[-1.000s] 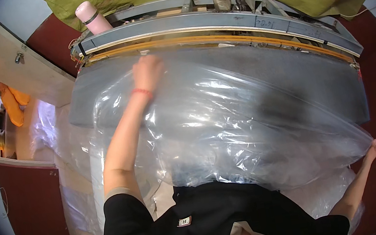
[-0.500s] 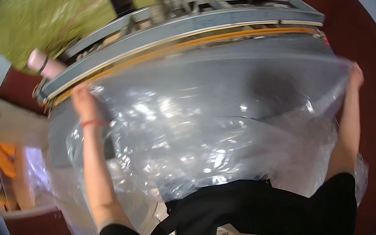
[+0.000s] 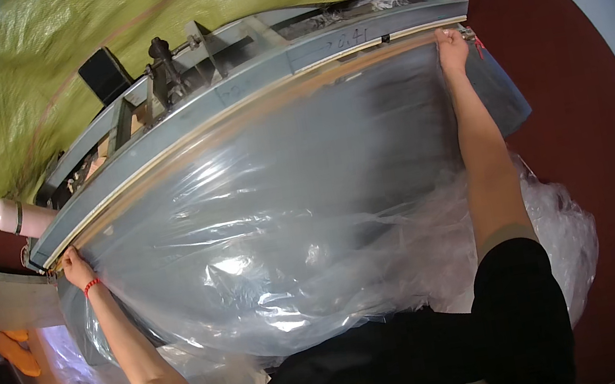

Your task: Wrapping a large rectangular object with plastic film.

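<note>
Head view: a large clear plastic sheet (image 3: pixel 272 222) lies spread over the grey worktop (image 3: pixel 506 100), filling the middle of the frame. Its far edge runs along a long grey sealing bar (image 3: pixel 257 79) that slants from lower left to upper right. The 2 hands sit at opposite ends of that long axis. The left hand (image 3: pixel 76 267), a red band at its wrist, is closed, pinching the sheet's corner at the bar's lower-left end. The right hand (image 3: pixel 452 50) presses the other corner at the upper-right end; whether its fingers are curled shut I cannot tell. A pink cylinder (image 3: pixel 20 217) lies just beyond the left hand; green tarpaulin (image 3: pixel 62 62) covers the upper left.
</note>
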`<state>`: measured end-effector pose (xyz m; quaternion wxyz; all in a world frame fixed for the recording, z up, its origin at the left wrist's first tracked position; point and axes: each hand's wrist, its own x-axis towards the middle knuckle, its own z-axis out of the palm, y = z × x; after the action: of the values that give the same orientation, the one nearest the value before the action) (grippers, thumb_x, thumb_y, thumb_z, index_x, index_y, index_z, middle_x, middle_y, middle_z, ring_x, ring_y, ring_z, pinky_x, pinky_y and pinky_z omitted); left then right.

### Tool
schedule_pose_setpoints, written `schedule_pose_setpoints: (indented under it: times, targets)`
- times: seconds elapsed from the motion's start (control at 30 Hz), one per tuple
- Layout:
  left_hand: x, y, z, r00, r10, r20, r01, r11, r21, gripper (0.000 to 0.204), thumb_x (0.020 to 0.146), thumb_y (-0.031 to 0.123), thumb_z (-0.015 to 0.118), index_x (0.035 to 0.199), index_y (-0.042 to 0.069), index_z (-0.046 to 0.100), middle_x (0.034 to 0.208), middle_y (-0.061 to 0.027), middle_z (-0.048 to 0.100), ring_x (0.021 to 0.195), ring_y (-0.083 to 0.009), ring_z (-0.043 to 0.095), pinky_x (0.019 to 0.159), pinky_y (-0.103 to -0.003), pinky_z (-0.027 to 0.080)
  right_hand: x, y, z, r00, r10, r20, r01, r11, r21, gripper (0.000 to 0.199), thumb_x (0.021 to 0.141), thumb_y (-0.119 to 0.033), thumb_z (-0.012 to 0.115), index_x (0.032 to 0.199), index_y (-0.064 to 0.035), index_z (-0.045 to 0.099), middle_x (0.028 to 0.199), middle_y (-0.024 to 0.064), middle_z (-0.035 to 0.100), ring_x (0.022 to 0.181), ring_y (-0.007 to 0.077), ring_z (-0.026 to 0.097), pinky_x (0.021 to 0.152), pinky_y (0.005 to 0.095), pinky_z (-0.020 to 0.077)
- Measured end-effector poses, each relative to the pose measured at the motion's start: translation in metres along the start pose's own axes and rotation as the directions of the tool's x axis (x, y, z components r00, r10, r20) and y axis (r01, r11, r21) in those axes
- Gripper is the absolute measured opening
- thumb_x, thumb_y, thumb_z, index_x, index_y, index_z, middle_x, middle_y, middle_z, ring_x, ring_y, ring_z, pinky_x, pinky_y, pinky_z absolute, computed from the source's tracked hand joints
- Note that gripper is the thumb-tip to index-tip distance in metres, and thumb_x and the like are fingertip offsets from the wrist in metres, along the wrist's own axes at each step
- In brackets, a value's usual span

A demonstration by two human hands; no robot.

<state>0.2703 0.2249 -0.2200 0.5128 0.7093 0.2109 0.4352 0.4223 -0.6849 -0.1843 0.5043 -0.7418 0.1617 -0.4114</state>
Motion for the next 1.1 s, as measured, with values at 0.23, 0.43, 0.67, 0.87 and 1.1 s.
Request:
schedule_pose_setpoints:
  times: [0.23, 0.43, 0.67, 0.87, 1.1]
  targets:
    - [0.005, 0.006, -0.022, 0.985, 0.142, -0.093, -0.131, 0.984, 0.119, 0.026, 0.08, 0.017, 0.056, 0.057, 0.009, 0.046, 0.054, 0.0031, 0.046, 0.045, -0.0058, 0.038, 0.04, -0.02, 0.029, 0.005, 0.009, 0.008, 0.984, -0.093, -0.151, 0.063, 0.979, -0.194, 0.016, 0.073, -0.015, 0.061, 0.077, -0.0019, 0.053, 0.075, 0.0094, 0.058, 0.07, 0.0181, 0.055, 0.066, 0.0299, 0.0433]
    - [-0.011, 0.038, 0.0, 0.994, -0.068, -0.086, 0.068, 0.998, 0.006, 0.022, 0.075, 0.009, 0.042, 0.053, 0.009, 0.042, 0.048, 0.0003, 0.044, 0.037, -0.0081, 0.038, 0.033, -0.022, 0.026, 0.02, 0.011, -0.006, 0.959, -0.136, -0.247, 0.076, 0.968, -0.237, 0.023, 0.081, -0.022, 0.049, 0.079, 0.0009, 0.053, 0.074, 0.0086, 0.056, 0.069, 0.0171, 0.053, 0.068, 0.0291, 0.0425]
    - [-0.045, 0.079, -0.002, 0.993, -0.068, 0.093, 0.073, 0.996, -0.051, 0.01, 0.08, 0.015, 0.051, 0.074, 0.007, 0.05, 0.062, 0.0015, 0.048, 0.05, -0.0066, 0.042, 0.044, -0.019, 0.034, -0.024, -0.06, -0.035, 0.985, -0.131, 0.109, 0.144, 0.982, -0.119, 0.03, 0.077, -0.027, 0.059, 0.085, 0.0018, 0.063, 0.078, 0.0049, 0.063, 0.07, 0.0103, 0.055, 0.068, 0.0254, 0.043]
    - [-0.106, 0.162, -0.027, 0.918, 0.04, 0.394, -0.021, 0.998, -0.054, 0.003, 0.081, 0.007, 0.051, 0.083, 0.006, 0.053, 0.073, 0.002, 0.05, 0.066, -0.0062, 0.047, 0.058, -0.019, 0.039, -0.027, -0.058, -0.121, 0.967, -0.203, -0.156, 0.08, 0.819, -0.568, 0.022, 0.078, -0.023, 0.055, 0.084, -0.0066, 0.066, 0.084, 0.0105, 0.064, 0.079, 0.0212, 0.06, 0.071, 0.0307, 0.0446]
    - [-0.16, 0.245, -0.057, 0.857, 0.09, 0.508, 0.056, 0.963, -0.264, 0.006, 0.08, 0.002, 0.05, 0.084, 0.006, 0.051, 0.079, 0.0022, 0.052, 0.074, -0.0053, 0.05, 0.067, -0.019, 0.04, -0.135, -0.227, -0.007, 0.827, -0.522, 0.21, 0.554, 0.82, -0.143, 0.028, 0.083, -0.022, 0.051, 0.104, -0.0042, 0.056, 0.105, 0.0124, 0.056, 0.097, 0.0219, 0.053, 0.085, 0.0313, 0.0385]
